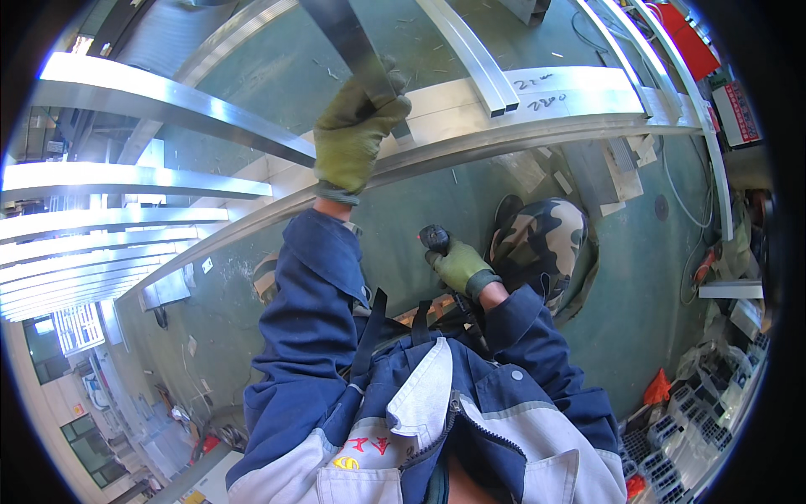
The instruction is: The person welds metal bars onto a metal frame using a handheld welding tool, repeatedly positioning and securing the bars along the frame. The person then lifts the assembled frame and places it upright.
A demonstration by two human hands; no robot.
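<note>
My left hand (357, 134), in a yellow-green work glove, is closed around a flat grey metal bar (348, 42). The bar slants up toward the far side, and its lower end shows just past my fingers, over a long silver metal beam (437, 109). My right hand (460, 267), gloved alike, is wrapped round a black handheld power tool (435, 238) in front of my body. Only the tool's rounded head shows clearly; its grip is hidden by the glove. The tool is apart from the beam.
Several silver bars (126, 181) run off to the left from the beam. A pair of square tubes (478, 59) lies across it, right of my left hand. A camouflage-clad knee (541, 248) is beside my right hand. Cut profiles (680, 437) are stacked at lower right; a cable (672, 189) trails nearby.
</note>
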